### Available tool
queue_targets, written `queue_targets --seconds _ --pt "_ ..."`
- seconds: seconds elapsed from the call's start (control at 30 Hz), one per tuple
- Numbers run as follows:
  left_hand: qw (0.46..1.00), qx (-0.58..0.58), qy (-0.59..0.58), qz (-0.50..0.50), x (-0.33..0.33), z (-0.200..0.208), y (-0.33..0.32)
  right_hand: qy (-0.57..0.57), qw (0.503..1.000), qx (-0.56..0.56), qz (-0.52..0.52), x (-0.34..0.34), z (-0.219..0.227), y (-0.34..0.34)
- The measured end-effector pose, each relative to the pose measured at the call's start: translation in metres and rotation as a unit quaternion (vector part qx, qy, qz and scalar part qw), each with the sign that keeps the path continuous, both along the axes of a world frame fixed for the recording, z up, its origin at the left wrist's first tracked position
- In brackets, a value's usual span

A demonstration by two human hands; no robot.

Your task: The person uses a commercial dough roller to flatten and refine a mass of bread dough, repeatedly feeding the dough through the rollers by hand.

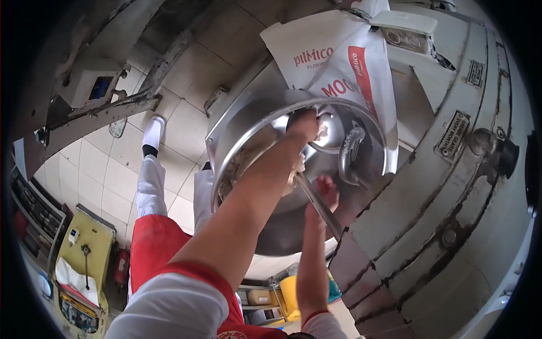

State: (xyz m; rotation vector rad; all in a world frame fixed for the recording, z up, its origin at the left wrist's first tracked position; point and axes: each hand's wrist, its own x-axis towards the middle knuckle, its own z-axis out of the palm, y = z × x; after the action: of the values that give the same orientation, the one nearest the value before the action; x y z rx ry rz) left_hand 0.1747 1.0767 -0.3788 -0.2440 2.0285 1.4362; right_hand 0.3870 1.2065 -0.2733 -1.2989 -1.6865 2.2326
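Two bare hands reach into a round metal bowl [285, 237] with smooth, curved walls. The right hand [326, 194] is just beside a straight, rigid-looking metal bar [319, 204]; I cannot tell whether its fingers grip anything. Deeper in is the left hand [304, 125], fingers largely hidden, so its hold cannot be told either. Pale, lumpy dough [251, 155] lies along the bowl's left side, partly behind the left forearm, and clings near the bar. It looks soft and sticky, probably heavy in bulk and quick to stretch; a broad hold from underneath should suit it better than pinching. A thick, bent metal hook [351, 153] stands opposite, hard and glossy. Beyond the rim hangs a creased white sack [296, 42], limp and light-looking.
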Motion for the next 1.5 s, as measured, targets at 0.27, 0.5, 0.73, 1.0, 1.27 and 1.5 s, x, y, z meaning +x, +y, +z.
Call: queue_targets --seconds 0.27,0.5,0.73,1.0,1.27,1.5 --pt "0.968 0.035 0.249 0.005 -0.001 0.022 -0.013 0.128 0.958 -0.200 0.162 -0.168 -0.106 0.065" --pt "0.974 -0.047 -0.011 -0.220 -0.009 0.021 -0.012 -0.023 0.932 -0.278 0.230 -0.164 -0.071 0.050" --pt "0.985 -0.021 -0.046 -0.162 0.012 0.006 -0.019 -0.081 0.940 -0.225 0.243 -0.136 -0.073 0.035" --pt "0.947 0.317 -0.038 0.019 0.016 0.005 0.001 0.024 0.976 -0.217 0.030 -0.085 -0.110 0.032" --pt "0.993 0.059 0.035 -0.092 0.028 -0.011 -0.003 -0.101 0.990 0.089 -0.049 -0.016 -0.125 0.008" --pt "0.974 0.189 -0.072 -0.106 0.019 -0.001 -0.017 -0.022 0.969 0.136 0.203 -0.085 -0.060 -0.027"
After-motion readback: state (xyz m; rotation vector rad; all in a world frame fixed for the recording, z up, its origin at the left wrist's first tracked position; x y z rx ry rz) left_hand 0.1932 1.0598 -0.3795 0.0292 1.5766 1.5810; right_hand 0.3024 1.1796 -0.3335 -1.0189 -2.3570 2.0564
